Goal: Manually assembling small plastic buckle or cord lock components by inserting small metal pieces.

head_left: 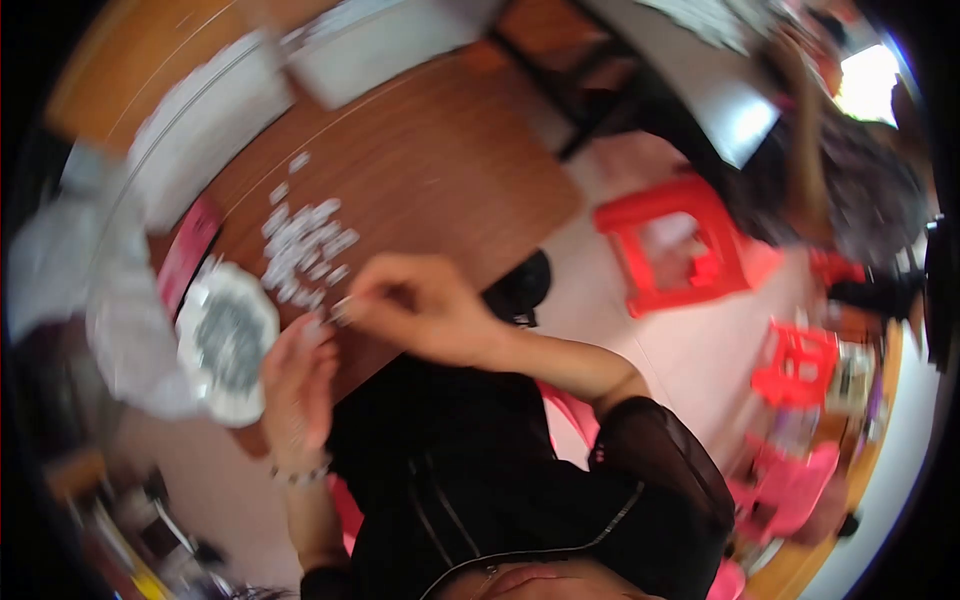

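My right hand [425, 310] is above the near edge of the brown table, its thumb and fingers pinched on a small whitish piece [343, 312]. Close beside it, my left hand [300, 375] is raised with its fingers drawn together at the tips; blur hides what they hold, if anything. Just beyond both hands lies a loose pile of small white pieces [300, 240], spread over the tabletop. To the left of my left hand sits a white scalloped dish [190, 345] with a mass of small grey things [230, 335] in it, too blurred to name.
A pink-red flat box [190, 250] lies beyond the dish. White bundles [210, 125] line the table's far left side. Clear plastic bags [130, 330] are at left. Red stools [670, 245] stand on the floor to the right, where another person [840, 190] sits beside another table [700, 90].
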A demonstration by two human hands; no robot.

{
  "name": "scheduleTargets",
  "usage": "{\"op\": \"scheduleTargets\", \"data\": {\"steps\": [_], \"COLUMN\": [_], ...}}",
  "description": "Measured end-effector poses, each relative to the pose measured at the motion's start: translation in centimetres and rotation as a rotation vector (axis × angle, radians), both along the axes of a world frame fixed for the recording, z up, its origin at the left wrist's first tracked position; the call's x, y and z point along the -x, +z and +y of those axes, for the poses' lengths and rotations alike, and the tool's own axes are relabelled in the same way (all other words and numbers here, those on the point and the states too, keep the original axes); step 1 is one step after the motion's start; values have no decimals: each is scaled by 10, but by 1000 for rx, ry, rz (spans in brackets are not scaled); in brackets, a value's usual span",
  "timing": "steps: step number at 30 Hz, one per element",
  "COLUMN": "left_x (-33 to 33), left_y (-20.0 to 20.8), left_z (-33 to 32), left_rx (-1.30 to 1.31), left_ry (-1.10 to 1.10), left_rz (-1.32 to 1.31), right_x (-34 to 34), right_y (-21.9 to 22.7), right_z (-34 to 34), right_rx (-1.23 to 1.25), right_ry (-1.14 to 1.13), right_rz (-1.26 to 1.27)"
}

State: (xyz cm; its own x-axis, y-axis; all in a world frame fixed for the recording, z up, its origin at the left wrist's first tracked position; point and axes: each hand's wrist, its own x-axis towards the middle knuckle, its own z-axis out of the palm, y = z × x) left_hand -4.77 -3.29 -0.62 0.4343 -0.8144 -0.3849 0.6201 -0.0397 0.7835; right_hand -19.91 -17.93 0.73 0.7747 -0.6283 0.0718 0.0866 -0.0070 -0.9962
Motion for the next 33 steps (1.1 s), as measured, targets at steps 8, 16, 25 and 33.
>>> {"op": "scheduleTargets", "data": {"steps": [8,16,25,33], "left_x": [14,4,7,10], "left_y": [-6,-12,-15,-19], "left_z": [13,16,14,15], "left_rx": [54,65,57,66], "left_ry": [95,66,58,52], "left_rz": [270,251,262,257], "right_x": [-18,-25,-25,-23], "right_y": [2,0,-3,-4], "right_z": [17,23,27,29], "right_rx": [-344,-320,-337,-220], "right_ry": [125,130,126,124], "right_rz": [-59,3,-16,-23]}}
